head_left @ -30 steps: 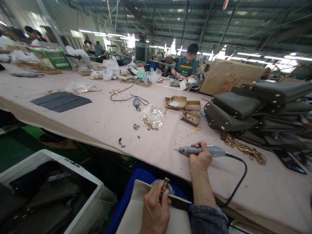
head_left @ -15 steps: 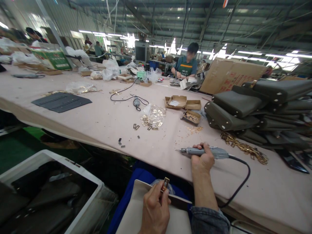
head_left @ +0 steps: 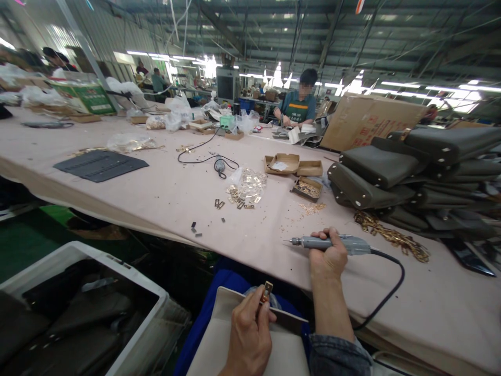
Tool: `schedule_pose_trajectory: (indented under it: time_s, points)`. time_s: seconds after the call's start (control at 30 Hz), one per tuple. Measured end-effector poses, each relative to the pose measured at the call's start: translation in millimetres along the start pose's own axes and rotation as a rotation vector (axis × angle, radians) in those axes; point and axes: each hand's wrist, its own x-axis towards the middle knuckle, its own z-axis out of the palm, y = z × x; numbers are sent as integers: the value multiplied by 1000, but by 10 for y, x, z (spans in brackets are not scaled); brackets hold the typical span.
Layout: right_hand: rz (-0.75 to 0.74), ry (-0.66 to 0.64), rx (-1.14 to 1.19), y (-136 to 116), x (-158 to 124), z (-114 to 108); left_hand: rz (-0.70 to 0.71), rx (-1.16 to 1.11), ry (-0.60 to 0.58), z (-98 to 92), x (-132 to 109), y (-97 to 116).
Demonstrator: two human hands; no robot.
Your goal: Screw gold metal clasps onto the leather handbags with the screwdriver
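Observation:
Between thumb and fingers, my left hand [head_left: 250, 331] pinches a small gold metal plate [head_left: 267, 290] with a slot in it. Under that hand a pale panel with a dark edge, perhaps an open bag flap [head_left: 213, 339], lies across my lap. My right hand [head_left: 329, 253] is wrapped round a grey electric screwdriver [head_left: 354, 244] just above the table, its thin bit pointing left. A black cable [head_left: 399, 282] curves from the tool's rear. Loose gold plates [head_left: 246, 188] lie on and beside a clear plastic bag, and a small cardboard box [head_left: 307, 189] holds tiny gold screws.
Dark bags are piled [head_left: 383, 167] at the right, beside a bundle of gold chain [head_left: 391, 237]. A white crate [head_left: 156, 303] of dark bags stands lower left. A dark grey panel [head_left: 102, 165] lies on the table's left. Across the table, a person [head_left: 299, 104] works with bent head.
My right hand and the screwdriver have shifted very slightly to the right. My left hand keeps its pinch on the gold plate, almost unmoved.

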Motion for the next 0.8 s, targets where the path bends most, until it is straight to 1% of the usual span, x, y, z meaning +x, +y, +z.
schedule_pose_trajectory:
  time_s: [0.07, 0.17, 0.23, 0.3, 0.4, 0.5, 0.67, 0.8]
  points:
    - [11, -40, 9, -162, -124, 34, -98, -79, -31, -13, 32, 17]
    - [22, -170, 1, -406, -438, 93, -273, -216, -46, -18, 86, 49]
    - [31, -234, -46, -521, -695, 125, -349, -270, -51, -21, 121, 70]
    - [45, -261, -104, -580, -943, 133, -393, -297, -62, -28, 151, 88]
    - [58, -301, -161, -576, -1224, 105, -427, -318, -70, -40, 187, 97]
    - [39, -346, -211, -510, -1376, 69, -453, -311, -77, -42, 214, 93]
    - [-34, -411, -290, -390, -1483, 43, -473, -254, -96, -41, 243, 123]
    - [-75, -428, -334, -325, -1524, 33, -473, -259, -84, -44, 240, 126]
